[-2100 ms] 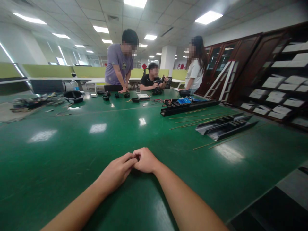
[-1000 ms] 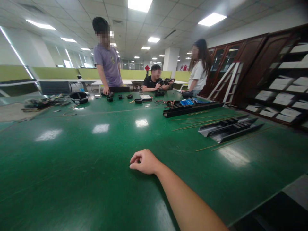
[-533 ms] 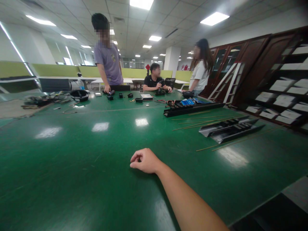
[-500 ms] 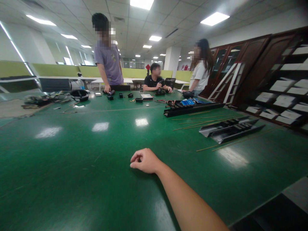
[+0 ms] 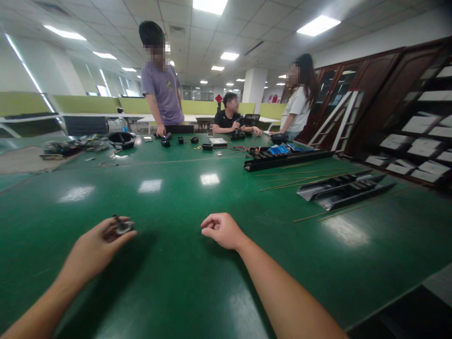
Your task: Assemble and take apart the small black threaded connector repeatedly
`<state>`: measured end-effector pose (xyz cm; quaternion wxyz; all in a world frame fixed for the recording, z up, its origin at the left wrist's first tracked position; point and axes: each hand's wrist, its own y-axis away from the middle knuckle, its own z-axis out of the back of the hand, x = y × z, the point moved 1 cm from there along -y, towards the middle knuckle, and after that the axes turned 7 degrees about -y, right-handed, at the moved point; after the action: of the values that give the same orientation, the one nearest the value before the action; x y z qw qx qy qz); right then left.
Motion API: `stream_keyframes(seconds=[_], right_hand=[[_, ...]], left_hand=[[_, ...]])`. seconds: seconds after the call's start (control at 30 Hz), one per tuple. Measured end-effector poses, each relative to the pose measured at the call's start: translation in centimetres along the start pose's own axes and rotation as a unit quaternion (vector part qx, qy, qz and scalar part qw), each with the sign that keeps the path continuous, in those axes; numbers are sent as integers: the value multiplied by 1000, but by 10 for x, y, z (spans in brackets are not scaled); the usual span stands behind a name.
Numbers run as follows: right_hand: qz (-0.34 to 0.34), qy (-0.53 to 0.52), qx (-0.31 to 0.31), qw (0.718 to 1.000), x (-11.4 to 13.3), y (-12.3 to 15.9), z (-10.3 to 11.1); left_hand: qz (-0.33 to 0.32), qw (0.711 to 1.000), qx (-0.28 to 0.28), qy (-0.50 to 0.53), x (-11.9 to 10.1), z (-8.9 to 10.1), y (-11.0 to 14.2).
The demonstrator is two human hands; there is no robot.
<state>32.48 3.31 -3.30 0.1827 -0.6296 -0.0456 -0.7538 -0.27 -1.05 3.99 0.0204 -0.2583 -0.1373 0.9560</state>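
Observation:
Above the green tabletop (image 5: 169, 263), my left hand (image 5: 90, 249) grips a small round dark-and-silver part (image 5: 124, 227) with a short dark stub on top. Thumb and fingers close around its sides, and its exact kind is too blurred to tell. To its right, my right hand (image 5: 224, 230) hovers at or just over the table with fingers curled in towards the thumb. Whatever those fingers hold, if anything, is hidden. A wide gap separates the two hands.
Black metal channels (image 5: 346, 190) and thin brass-coloured rods (image 5: 282, 184) lie at the right. Behind them stands a long black tray (image 5: 289, 161) with blue pieces. Small black boxes (image 5: 207, 147) and a black cap-like item (image 5: 121, 140) sit farther back. Several people are around the far edge.
My left hand has come into view from the lower left, carrying the small round part. My right hand appears slightly farther right, still curled; the whole view has shifted a little.

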Motion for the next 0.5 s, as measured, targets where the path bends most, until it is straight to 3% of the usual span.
stream_keyframes(seconds=[0.07,0.2,0.33,0.5], right_hand=[[6,2,-19,1000,-2,-1,3],[38,42,-19,998,-2,0,5],[54,86,-1,995,1,2,0],[44,110,13,993,1,1,-2]], left_hand=[[-2,993,64,100,-29,-35,-8],[-97,981,89,141,-79,-88,2],[-202,965,105,131,-81,-102,20],[-188,964,120,143,-72,-104,20]])
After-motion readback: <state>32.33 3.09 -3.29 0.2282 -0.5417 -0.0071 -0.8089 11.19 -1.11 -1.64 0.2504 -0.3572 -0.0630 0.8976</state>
